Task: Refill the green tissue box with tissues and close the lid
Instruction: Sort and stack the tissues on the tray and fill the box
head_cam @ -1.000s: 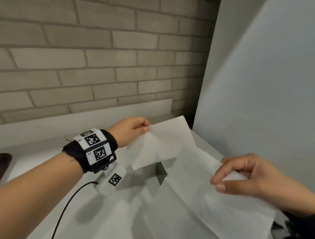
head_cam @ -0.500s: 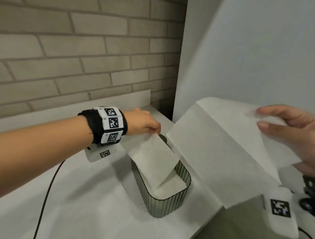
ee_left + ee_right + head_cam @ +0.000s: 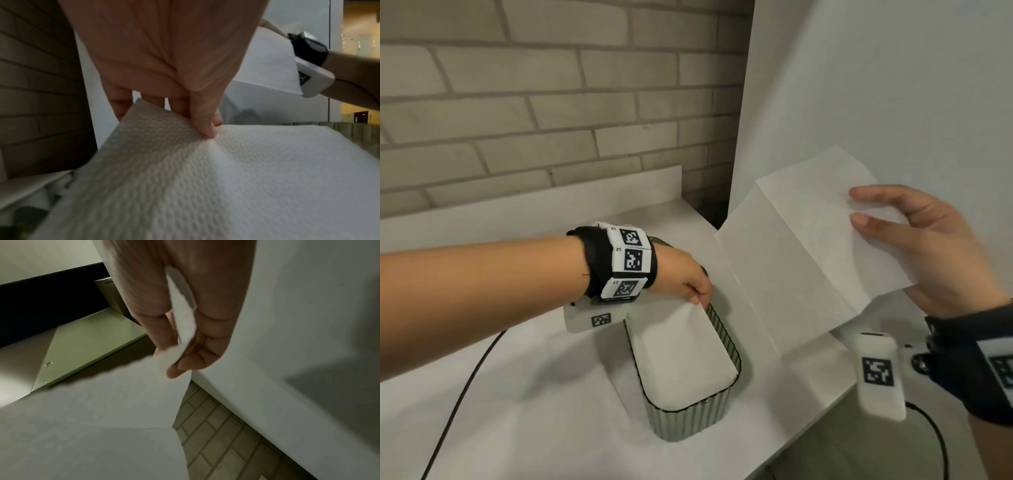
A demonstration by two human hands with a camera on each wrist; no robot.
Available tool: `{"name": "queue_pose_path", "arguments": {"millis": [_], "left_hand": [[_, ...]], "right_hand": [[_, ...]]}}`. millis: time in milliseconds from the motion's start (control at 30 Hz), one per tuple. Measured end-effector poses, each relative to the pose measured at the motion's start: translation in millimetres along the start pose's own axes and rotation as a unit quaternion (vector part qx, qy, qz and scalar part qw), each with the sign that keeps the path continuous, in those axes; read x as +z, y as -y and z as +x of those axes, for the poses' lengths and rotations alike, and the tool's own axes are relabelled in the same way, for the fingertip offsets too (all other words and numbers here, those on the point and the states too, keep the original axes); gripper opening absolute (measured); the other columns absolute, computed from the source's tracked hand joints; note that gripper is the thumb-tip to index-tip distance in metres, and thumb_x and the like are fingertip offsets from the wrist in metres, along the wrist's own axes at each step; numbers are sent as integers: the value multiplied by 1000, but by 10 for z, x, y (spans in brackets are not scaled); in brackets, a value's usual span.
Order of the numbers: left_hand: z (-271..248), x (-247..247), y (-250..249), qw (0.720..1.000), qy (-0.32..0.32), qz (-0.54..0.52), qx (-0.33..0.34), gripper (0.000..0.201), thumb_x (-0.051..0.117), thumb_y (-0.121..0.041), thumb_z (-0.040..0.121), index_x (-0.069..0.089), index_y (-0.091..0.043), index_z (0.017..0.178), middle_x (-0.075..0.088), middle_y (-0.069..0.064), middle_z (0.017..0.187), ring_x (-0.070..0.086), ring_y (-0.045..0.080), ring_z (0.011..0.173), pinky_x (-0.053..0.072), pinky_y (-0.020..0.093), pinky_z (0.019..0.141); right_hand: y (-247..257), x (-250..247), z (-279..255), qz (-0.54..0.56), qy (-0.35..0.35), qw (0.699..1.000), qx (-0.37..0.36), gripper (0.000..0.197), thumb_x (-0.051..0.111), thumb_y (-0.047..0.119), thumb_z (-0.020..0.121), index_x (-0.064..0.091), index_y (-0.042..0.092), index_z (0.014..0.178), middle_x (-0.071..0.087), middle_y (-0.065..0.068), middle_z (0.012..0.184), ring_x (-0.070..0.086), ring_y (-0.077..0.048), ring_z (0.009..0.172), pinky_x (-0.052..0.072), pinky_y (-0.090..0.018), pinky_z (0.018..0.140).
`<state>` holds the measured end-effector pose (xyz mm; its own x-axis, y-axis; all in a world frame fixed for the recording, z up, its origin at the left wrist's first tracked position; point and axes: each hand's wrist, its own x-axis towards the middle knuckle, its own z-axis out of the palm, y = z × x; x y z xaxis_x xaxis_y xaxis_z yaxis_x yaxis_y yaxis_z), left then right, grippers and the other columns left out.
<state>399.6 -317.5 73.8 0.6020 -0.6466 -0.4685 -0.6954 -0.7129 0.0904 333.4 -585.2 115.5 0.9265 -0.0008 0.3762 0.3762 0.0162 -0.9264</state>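
Note:
The green ribbed tissue box stands open on the white counter, with no lid in view. A white tissue lies across its top and fills the opening. My left hand pinches that tissue's far corner at the box's back rim; in the left wrist view thumb and finger press on the embossed tissue. My right hand holds a second, folded tissue up in the air, right of the box. The right wrist view shows this tissue pinched between my fingers.
The white counter ends at a front-right edge close to the box. A brick wall runs behind and a white panel stands on the right. A black cable trails across the counter on the left.
My left hand has lowered its tissue from above the box until it lies flat in the opening. My right hand has lifted the second tissue up and to the right.

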Motion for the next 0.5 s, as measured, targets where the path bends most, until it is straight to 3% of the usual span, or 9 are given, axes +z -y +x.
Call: {"name": "queue_pose_path", "arguments": {"millis": [67,200,267,367,500], "left_hand": [[15,5,-32,1000,-1,-1,-1,28,45,-19,97,61,-20,120,61,-5,112,50,14,109,28,17,84],[15,9,-41,1000,3,21,1,29,45,-21,96,63,-26,119,64,-7,112,52,13,109,30,19,84],[5,44,-43,999,21,26,-7,29,46,-22,96,63,-28,118,64,-9,111,52,11,108,32,20,83],[-12,106,-63,999,28,33,-20,27,48,-27,95,63,-32,118,65,-13,114,54,10,109,39,29,95],[-69,99,-96,996,-35,61,-52,30,56,-39,88,61,-33,117,63,-10,113,54,14,111,42,31,89]], "right_hand": [[-42,-16,60,6,9,1000,2,24,72,23,60,74,27,83,73,9,96,67,-7,88,54,-18,78],[-143,-7,138,18,23,999,13,22,67,14,67,74,27,83,73,8,95,68,-7,85,55,-17,73],[-195,22,178,27,35,999,23,21,68,16,65,74,26,83,73,7,95,68,-7,84,54,-17,71],[-263,86,250,27,48,998,31,25,72,25,57,75,28,81,73,8,95,68,-7,85,55,-17,72],[-298,176,350,18,79,996,26,25,71,25,58,75,29,83,73,8,97,68,-8,87,55,-17,72]]}}
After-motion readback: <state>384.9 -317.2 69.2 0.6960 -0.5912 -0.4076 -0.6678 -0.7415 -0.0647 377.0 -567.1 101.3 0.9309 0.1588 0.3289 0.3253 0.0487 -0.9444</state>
